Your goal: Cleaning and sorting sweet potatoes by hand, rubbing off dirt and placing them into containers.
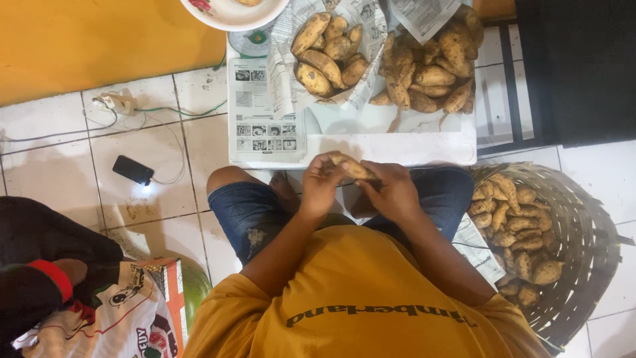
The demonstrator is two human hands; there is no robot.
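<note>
My yellow shirt [358, 305] nearest | left hand [322, 180] and right hand [392, 192] both closed on one sweet potato [352, 168], held over my knees | sorted piles [424, 73] beyond, woven basket [583, 252] right | advice: steady grip, turn slowly.

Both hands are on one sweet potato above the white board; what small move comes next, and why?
Probably set the brown sweet potato, held by left hand and right hand, onto the nearer newspaper-lined pile; similar ones already lie there.
</note>
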